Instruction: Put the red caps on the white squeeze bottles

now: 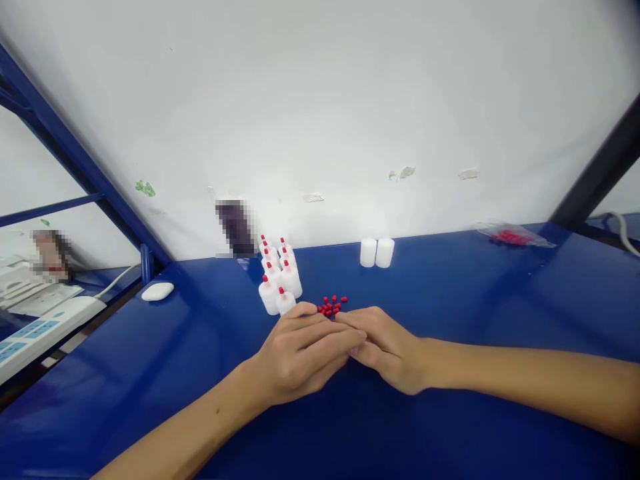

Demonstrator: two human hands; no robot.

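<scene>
My left hand (pixel 305 353) is held low over the blue table, its fingers stretched out together to the right. Its fingertips overlap those of my right hand (pixel 390 350), whose fingers point left and are partly hidden. Nothing shows in either hand. Just beyond the fingertips lies a loose pile of small red caps (pixel 329 309). Several white bottles with red-capped nozzles stand in two rows behind my left hand; the nearest bottle (pixel 285 301) is partly covered by that hand.
Two white bottles (pixel 369 253) without red tips stand near the wall. A clear plastic bag (pixel 515 235) with red pieces lies at the back right. On the left are a white rounded object (pixel 157 291) and a power strip (pixel 55 327). Blue frame bars (pixel 100 180) rise at the left.
</scene>
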